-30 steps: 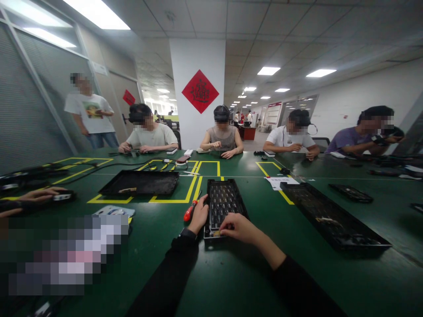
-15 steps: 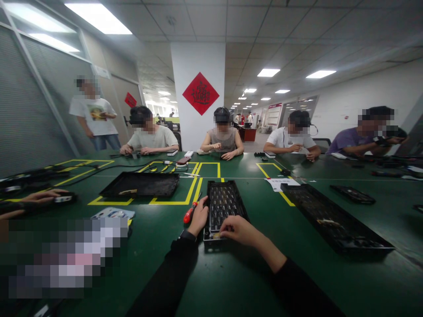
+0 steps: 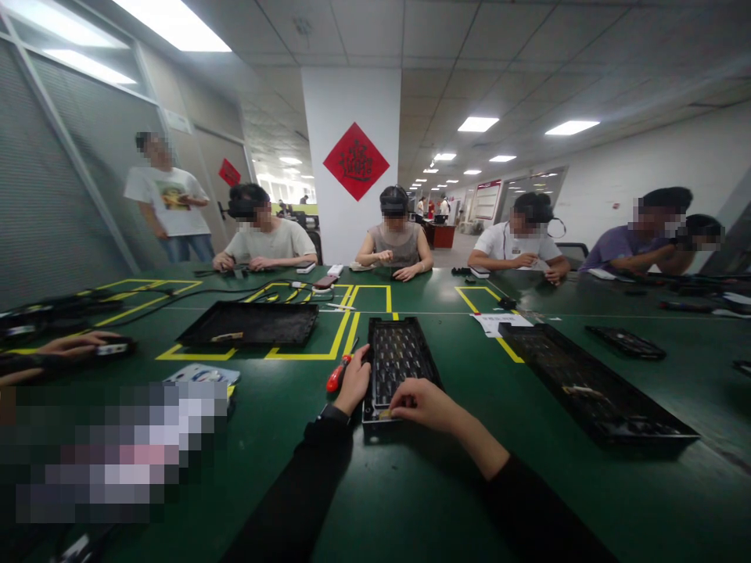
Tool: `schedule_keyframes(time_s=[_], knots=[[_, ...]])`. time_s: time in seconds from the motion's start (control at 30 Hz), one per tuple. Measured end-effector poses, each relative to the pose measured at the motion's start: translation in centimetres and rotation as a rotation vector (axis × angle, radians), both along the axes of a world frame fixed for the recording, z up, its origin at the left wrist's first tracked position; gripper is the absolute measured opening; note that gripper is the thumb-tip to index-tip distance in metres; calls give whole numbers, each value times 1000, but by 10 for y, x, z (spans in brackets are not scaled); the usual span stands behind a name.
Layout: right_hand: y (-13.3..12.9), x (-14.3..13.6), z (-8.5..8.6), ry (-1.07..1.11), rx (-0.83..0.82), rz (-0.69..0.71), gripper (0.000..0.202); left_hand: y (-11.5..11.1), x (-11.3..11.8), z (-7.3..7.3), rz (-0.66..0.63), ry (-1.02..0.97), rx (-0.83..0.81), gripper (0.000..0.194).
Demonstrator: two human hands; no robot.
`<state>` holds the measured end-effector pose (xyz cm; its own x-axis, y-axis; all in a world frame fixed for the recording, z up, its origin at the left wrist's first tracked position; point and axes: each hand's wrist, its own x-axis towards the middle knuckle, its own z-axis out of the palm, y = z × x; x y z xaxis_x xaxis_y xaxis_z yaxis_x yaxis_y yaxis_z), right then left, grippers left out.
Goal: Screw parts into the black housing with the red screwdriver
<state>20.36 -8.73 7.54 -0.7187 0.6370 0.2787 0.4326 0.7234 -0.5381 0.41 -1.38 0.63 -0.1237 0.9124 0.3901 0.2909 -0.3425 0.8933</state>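
Black gridded keyboard frame (image 3: 399,361) lying flat on green table (image 3: 411,500), long axis running away from the wearer, just right of the yellow floor-tape markings (image 3: 334,340). Left hand (image 3: 353,381) set against the frame's left long edge, fingers loosely extended along the rim, thumb side resting on it; no closed grip evident. Right hand (image 3: 423,404) over the near right corner, fingers curled down into the grid cells with the tips pinched close; a small pale part at the near edge, but whether held between the fingertips cannot be told. Red-handled screwdriver (image 3: 339,374) on the table just beside the left hand, not touched. Judged a light, rigid plastic moulding, stiff along its length but thin-ribbed and liable to crack or flex if levered at the grid; smooth edges, likely to slide on the mat. Best taken by the two long side rails, not by the inner ribs. Larger black trays (image 3: 249,324) and (image 3: 592,387) well apart to either side. Other seated persons across the table; another person's hand (image 3: 70,346) at far left.
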Motion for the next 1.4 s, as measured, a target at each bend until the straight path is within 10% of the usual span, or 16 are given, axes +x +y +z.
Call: schedule_keyframes(time_s=[1.4], knots=[[-3, 0, 5, -30, 6, -15, 18, -3, 2, 4, 8, -24, -27, 54]])
